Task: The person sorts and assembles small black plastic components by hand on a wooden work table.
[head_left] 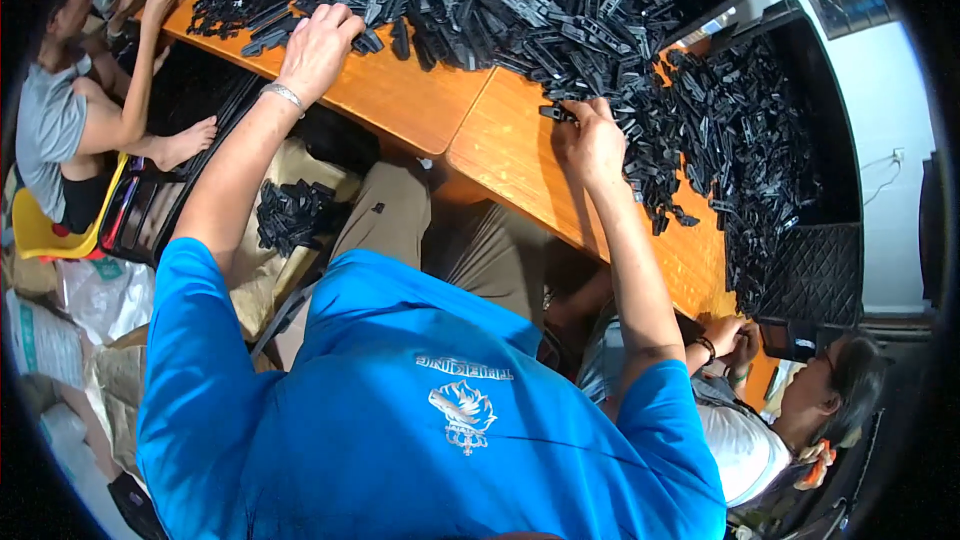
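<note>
A wide heap of small black plastic pieces (520,15) spreads over the far part of the orange-brown wooden table (400,95). My right hand (597,145) is at the near edge of the heap, its fingers pinched on a black plastic piece (553,113) that sticks out to the left. On the left, my left hand (315,50) lies over the heap's near edge with its fingers bent and close together. Its fingertips are turned away, so what they hold is hidden. Loose black pieces lie right beside both hands.
More black pieces lie in a dark open case (765,130) at the right. Below the table's edge, a sack (345,180) carries a black pile (295,215) by my left leg. One person (60,130) sits at the left, another (770,420) at the lower right, both with hands at the table.
</note>
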### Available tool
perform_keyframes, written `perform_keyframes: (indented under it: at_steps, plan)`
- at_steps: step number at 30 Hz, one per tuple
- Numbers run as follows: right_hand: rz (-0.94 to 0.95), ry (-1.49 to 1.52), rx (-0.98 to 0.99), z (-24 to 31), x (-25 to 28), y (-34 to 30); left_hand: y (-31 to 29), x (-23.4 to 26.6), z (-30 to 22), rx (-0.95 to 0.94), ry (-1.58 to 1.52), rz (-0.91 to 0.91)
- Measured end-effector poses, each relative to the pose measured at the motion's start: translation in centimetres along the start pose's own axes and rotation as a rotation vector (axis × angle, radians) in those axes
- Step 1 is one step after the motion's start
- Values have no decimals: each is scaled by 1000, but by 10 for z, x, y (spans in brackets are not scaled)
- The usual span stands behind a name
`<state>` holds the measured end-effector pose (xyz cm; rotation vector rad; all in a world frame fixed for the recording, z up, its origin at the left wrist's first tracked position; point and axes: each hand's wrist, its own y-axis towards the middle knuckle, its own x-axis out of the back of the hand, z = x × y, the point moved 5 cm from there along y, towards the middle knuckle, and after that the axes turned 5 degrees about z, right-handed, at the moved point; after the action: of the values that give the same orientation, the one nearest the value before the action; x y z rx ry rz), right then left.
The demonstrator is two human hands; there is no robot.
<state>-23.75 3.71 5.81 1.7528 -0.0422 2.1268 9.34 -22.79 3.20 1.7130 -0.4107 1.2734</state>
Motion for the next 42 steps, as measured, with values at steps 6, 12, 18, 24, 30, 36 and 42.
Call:
perform_keyframes:
  at_steps: [6, 12, 18, 24, 30, 36, 42]
  plan:
    - [102, -118, 11, 11, -15, 6, 1, -1, -16, -63, -18, 44]
    - [115, -147, -28, 31, -16, 3, -6, 10, -59, -36, -450, 18]
    - [321, -67, -29, 73, -25, 8, -6, -33, -67, 304, -1117, 344]
    - [151, 234, 29, 57, -20, 13, -1, -24, -64, 257, -731, 320]
    - [123, 227, 311, 71, -12, 4, -28, -3, -67, 214, -673, 109]
    - [311, 90, 452, 78, -30, 14, -23, 11, -91, -210, -462, 192]
    - [208, 96, 287, 78, -33, 14, -12, 15, -111, -194, -365, 208]
